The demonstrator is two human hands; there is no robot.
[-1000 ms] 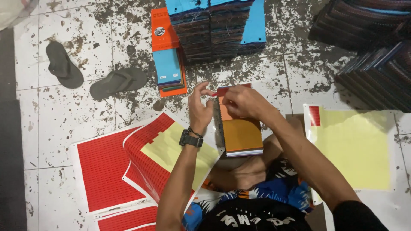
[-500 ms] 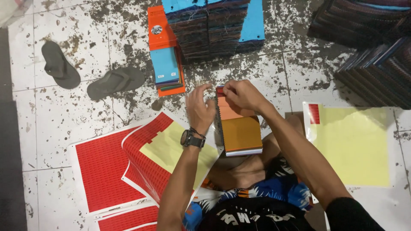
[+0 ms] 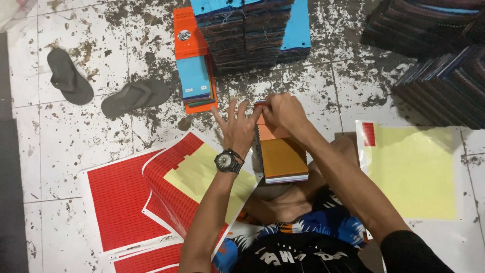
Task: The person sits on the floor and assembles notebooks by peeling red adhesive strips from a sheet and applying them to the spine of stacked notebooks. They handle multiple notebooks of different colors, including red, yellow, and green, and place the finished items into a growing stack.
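Note:
An orange-covered stack of books (image 3: 284, 157) rests on my lap. My right hand (image 3: 283, 112) is closed at its far edge, pinching a small red strip against the cover. My left hand (image 3: 236, 127), with a black wristwatch, is spread with fingers apart just left of the stack, touching its far corner. Red sticker sheets (image 3: 126, 199) with a peeled yellow backing (image 3: 202, 174) lie on the floor to my left.
An orange and blue booklet pile (image 3: 194, 65) and a tall dark stack with blue covers (image 3: 247, 30) stand ahead. More dark stacks (image 3: 439, 65) sit at the right. A yellow backing sheet (image 3: 411, 172) lies right. Two grey sandals (image 3: 101, 88) lie on the stained tile floor.
My left hand has let go of the stack's far edge and spread its fingers. My right hand has stayed pinched at that edge.

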